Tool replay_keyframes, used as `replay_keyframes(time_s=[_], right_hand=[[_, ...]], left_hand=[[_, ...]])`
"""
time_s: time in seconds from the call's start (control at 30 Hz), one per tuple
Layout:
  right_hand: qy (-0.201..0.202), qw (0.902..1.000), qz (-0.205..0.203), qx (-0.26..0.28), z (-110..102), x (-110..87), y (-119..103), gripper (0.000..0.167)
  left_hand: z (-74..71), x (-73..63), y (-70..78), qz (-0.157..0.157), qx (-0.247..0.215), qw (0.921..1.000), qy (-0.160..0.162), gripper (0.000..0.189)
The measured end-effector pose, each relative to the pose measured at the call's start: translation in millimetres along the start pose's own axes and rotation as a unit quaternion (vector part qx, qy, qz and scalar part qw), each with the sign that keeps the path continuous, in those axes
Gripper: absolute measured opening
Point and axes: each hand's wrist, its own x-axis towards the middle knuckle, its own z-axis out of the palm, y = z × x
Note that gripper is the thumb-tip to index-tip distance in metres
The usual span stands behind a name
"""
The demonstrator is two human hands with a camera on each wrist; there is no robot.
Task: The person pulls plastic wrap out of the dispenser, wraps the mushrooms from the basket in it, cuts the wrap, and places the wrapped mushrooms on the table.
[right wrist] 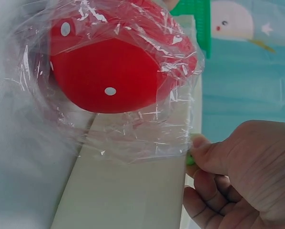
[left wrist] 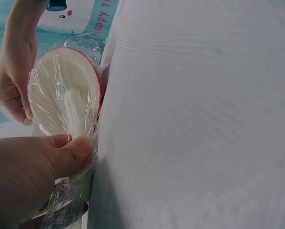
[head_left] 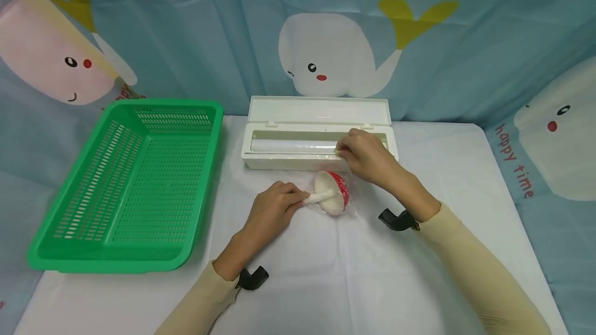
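A toy mushroom (head_left: 331,198) with a red, white-dotted cap and white stem lies on its side, clear cling film (right wrist: 128,138) around it. My left hand (head_left: 277,206) pinches its film-covered stem between thumb and fingers. Behind it stands a white cling film dispenser (head_left: 288,162), lid (head_left: 318,110) raised, with a film roll (head_left: 288,146) inside. At the right part of the dispenser's front edge, my right hand (head_left: 368,156) pinches a small green slide cutter (right wrist: 189,158) with thumb and forefinger. In the right wrist view the other fingers are curled beside the box.
A green plastic basket (head_left: 197,231) stands to the left on the white-covered table (head_left: 396,288). A blue curtain (head_left: 200,40) with whale prints hangs behind the dispenser and at both sides. Black wrist mounts (head_left: 396,219) sit at both cuffs.
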Motion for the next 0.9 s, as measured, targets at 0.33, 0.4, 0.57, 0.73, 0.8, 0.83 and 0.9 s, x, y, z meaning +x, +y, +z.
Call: replay_keyframes(time_s=[0.33, 0.4, 0.57, 0.73, 0.8, 0.83, 0.9], right_hand=[[-0.004, 0.9999, -0.011, -0.010, 1.5, 5.0, -4.6, 0.004], [-0.004, 0.9999, -0.011, -0.010, 1.7, 5.5, -5.1, 0.004], [-0.003, 0.9999, -0.008, -0.006, 3.2, 5.6, -5.0, 0.005], [-0.001, 1.0000, -0.006, -0.006, 3.6, 6.1, -5.3, 0.006], [-0.002, 1.0000, -0.005, -0.005, 3.5, 6.3, -5.8, 0.006], [-0.001, 1.0000, -0.004, -0.005, 3.8, 6.3, -6.0, 0.006], [0.000, 1.0000, -0.002, -0.006, 4.3, 6.2, -6.4, 0.006]], left_hand=[[-3.6, -0.8, -2.6, 0.011, 0.004, 0.9999, 0.003, 0.026], [-3.2, -0.7, -3.0, 0.014, 0.007, 0.9999, 0.001, 0.026], [-2.8, 0.0, -3.1, 0.019, 0.009, 0.9998, -0.006, 0.027], [-1.4, 1.1, -2.6, 0.018, 0.007, 0.9998, -0.010, 0.026], [-0.7, 1.3, -2.4, 0.018, 0.008, 0.9998, -0.011, 0.026], [-0.6, 1.3, -2.2, 0.017, 0.008, 0.9997, -0.012, 0.026], [-0.6, 1.3, -1.9, 0.017, 0.007, 0.9997, -0.015, 0.026]])
